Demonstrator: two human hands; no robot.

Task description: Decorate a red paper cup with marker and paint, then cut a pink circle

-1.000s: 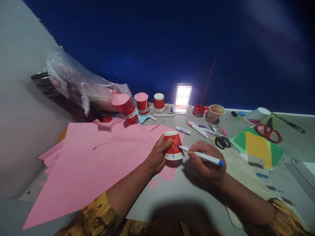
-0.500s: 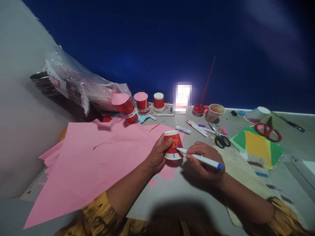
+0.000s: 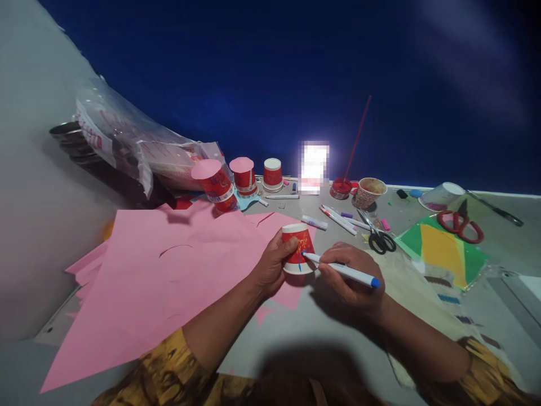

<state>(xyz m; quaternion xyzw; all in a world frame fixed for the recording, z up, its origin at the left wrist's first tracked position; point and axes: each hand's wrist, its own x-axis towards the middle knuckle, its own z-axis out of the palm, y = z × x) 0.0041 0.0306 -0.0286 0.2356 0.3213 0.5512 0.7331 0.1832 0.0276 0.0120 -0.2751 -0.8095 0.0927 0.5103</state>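
A red paper cup (image 3: 307,243) with white bands is held upside down in my left hand (image 3: 274,260), thumb across its side. Yellow marks and a blue stroke show on the red part. My right hand (image 3: 353,276) is closed round a white marker (image 3: 350,272) with a blue end, and its tip touches the cup beside the blue stroke. Under and left of my left hand spreads a large sheet of pink paper (image 3: 169,282). Behind stand two red cups topped with pink discs, the nearer cup (image 3: 220,190) and the farther cup (image 3: 245,179).
Another upturned red cup (image 3: 273,176) stands at the back, by a bright pixelated patch. Loose markers (image 3: 338,220), black-handled scissors (image 3: 380,241) and a patterned cup (image 3: 369,194) lie beyond my right hand. Red-handled scissors (image 3: 460,226) rest on green and yellow sheets (image 3: 443,254).
The marker tip has shifted very slightly on the cup's side, and my right hand with it. Everything else looks the same.
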